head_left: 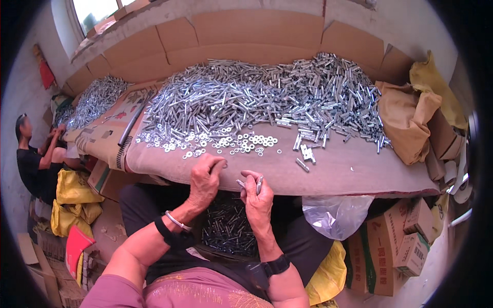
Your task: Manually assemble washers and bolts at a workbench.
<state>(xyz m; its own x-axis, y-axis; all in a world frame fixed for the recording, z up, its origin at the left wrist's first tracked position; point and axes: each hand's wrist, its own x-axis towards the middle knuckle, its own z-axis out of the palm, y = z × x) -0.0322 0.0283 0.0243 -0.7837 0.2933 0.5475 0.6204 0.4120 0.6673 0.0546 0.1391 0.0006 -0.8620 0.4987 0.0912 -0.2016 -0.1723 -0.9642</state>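
Note:
My left hand (207, 177) is above the table's near edge, thumb and fingers pinched together. Whatever is at its fingertips is too small to make out. To its right, my right hand (258, 199) is closed around slim silver metal bolts (259, 184), whose ends stick out between the fingers. Just beyond the left hand lie scattered flat washers (251, 142). Behind them spreads a large heap of metal bolts (205, 100), with short metal sleeves (339, 92) piled on the right. A few loose sleeves (302, 165) lie nearer to me.
Between my legs stands a container of dark metal bolts (228, 226). A clear plastic bag (336, 213) hangs at the table edge (390, 187). Brown sacks (408, 120) and cardboard boxes (380, 246) are on the right. At far left, another person (38, 159) sits by a second heap (97, 100).

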